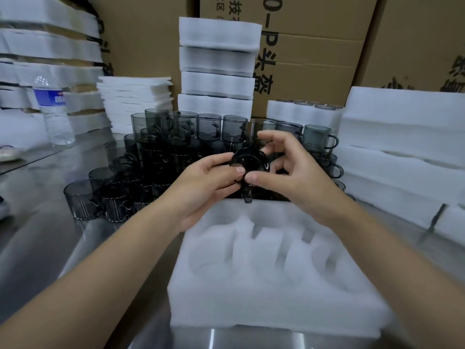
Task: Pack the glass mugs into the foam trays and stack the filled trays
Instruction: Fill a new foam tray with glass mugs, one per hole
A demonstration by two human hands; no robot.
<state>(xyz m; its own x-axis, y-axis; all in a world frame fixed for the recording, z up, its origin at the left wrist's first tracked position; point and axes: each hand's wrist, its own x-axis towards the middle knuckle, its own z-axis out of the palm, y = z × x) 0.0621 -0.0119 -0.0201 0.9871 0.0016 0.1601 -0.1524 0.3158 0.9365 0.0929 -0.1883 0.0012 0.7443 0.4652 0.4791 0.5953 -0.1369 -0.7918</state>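
Head view: one glass mug (pixel 250 163) is held in the air between both hands, over the far edge of the foam tray (pixel 201 311), touching neither tray nor table. Left hand (pixel 214 180) pinches the mug's left rim between thumb and fingertips. Right hand (pixel 289 167) has its thumb pressed on the near rim and its fingers curved round the far side. The mug is tipped so a round end faces the camera; mouth or base, cannot tell. Its long axis runs roughly toward the viewer, and the handle hangs straight down at the tray's far wall. The tray lies below and nearer the body, with all visible pockets unfilled. Judgement: the next move is down and toward the person, with the mug turned to match a pocket; both hands are equally near. The glass is dark smoky grey, see-through and glossy, so likely slippery and brittle. Loose mugs (pixel 176 152) are heaped just behind on the steel table (pixel 50 235), with the filled trays (pixel 217 66) stacked beyond.
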